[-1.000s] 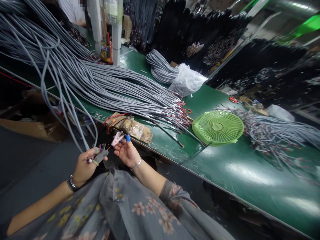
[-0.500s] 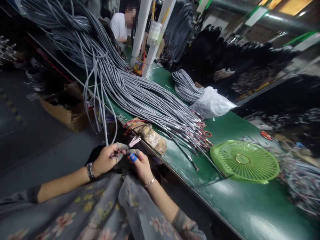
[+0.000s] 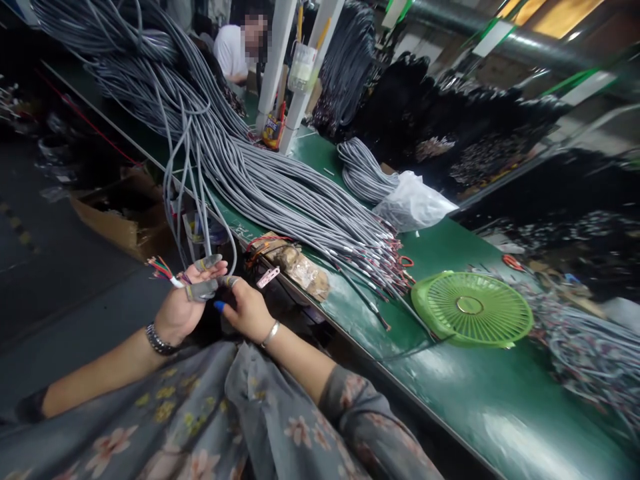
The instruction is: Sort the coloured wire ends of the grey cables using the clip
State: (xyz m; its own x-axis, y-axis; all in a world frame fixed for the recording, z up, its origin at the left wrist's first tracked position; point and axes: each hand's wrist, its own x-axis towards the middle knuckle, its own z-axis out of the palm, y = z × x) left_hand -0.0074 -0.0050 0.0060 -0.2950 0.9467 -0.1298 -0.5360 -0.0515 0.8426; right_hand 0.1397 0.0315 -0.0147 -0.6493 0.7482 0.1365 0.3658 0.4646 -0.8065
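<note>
My left hand (image 3: 183, 308), with grey finger cots and a wristwatch, is closed on the end of a grey cable (image 3: 203, 220). The cable's coloured wires (image 3: 161, 269) fan out to the left of the fingers. Close beside it, my right hand (image 3: 246, 308), wearing a blue finger cot and a bracelet, pinches the same cable end. Both hands are held over my lap, in front of the green table (image 3: 465, 393). The cable rises to a large heap of grey cables (image 3: 280, 197) lying on the table.
A green fan grille (image 3: 473, 310) lies on the table's right part. A taped cardboard pad (image 3: 295, 263) sits at the table edge. A white plastic bag (image 3: 413, 203) and more cable bundles lie behind. A cardboard box (image 3: 125, 220) stands on the floor left. Another person (image 3: 233, 50) sits far back.
My left hand turned and lifted, so the coloured wire ends now stick out to the left. My right hand moved in against it. The view shifted slightly.
</note>
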